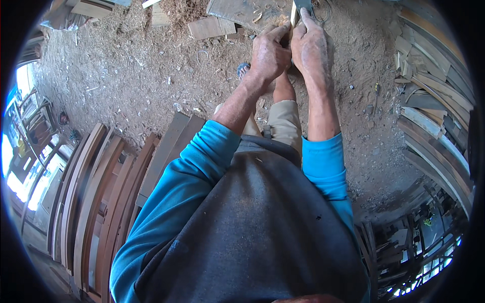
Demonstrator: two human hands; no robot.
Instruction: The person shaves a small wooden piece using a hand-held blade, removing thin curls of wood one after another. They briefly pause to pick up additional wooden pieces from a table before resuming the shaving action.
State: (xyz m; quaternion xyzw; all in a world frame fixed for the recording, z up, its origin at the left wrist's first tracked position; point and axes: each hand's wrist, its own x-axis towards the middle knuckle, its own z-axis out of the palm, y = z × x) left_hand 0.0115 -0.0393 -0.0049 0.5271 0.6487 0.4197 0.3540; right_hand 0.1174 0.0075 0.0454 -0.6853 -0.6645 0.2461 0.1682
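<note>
Your left hand (270, 53) and right hand (309, 46) sit side by side at twelve o'clock, both curled around a narrow pale wooden piece (294, 14) standing upright between them, your right forefinger stretched along it. A flat board (240, 11) lies on the sawdust floor (136, 76) just beyond. Curved planks (96, 202) are stacked at eight o'clock, more planks (429, 116) at three.

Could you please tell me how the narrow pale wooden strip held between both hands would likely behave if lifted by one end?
The narrow pale wooden strip looks thin and slim, so it is probably light. Being wood, it should stay fairly stiff, though so thin a piece might flex or snap. The left hand and right hand both pinch it; sawdust around may make it dusty in the grip.
</note>
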